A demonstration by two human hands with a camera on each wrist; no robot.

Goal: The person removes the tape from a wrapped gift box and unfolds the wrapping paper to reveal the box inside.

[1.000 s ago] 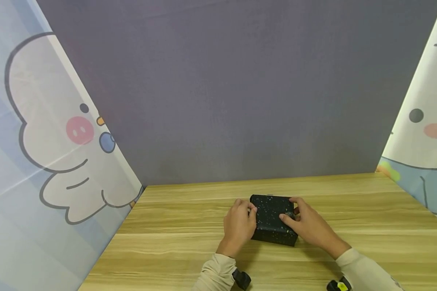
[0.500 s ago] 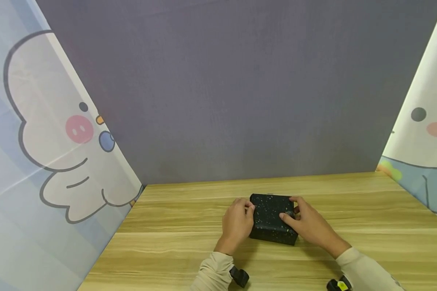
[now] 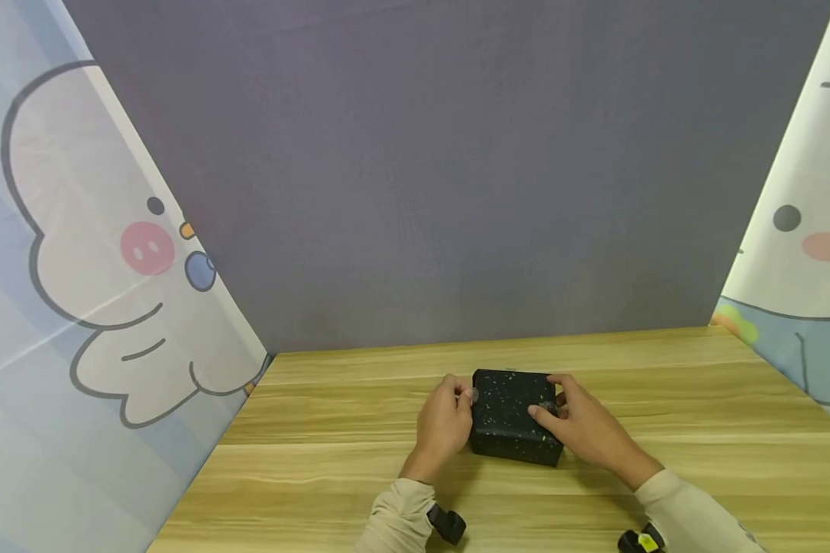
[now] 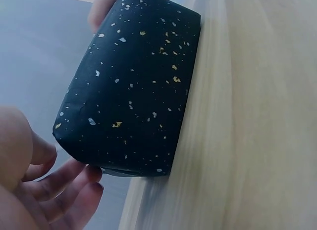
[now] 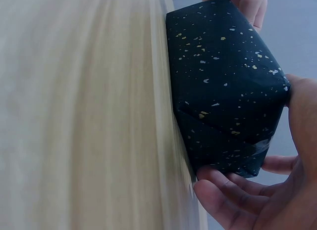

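Screened-off tabletop booth: grey backdrop [image 3: 443, 169], cartoon-print side sheets [image 3: 90, 292], wood-grain table [image 3: 318, 438].

Both arms wear long beige sleeves — the left sleeve [image 3: 393, 516] creased and bunched towards its cuff, the right sleeve [image 3: 695, 516] smoother, with a small dark marking [image 3: 748, 533] near its edge. A blocky black wrist device [image 3: 447, 524] sits by the left cuff; its black counterpart [image 3: 631, 542] at the right shows a bright yellow patch [image 3: 647, 543] — both hands are bare.
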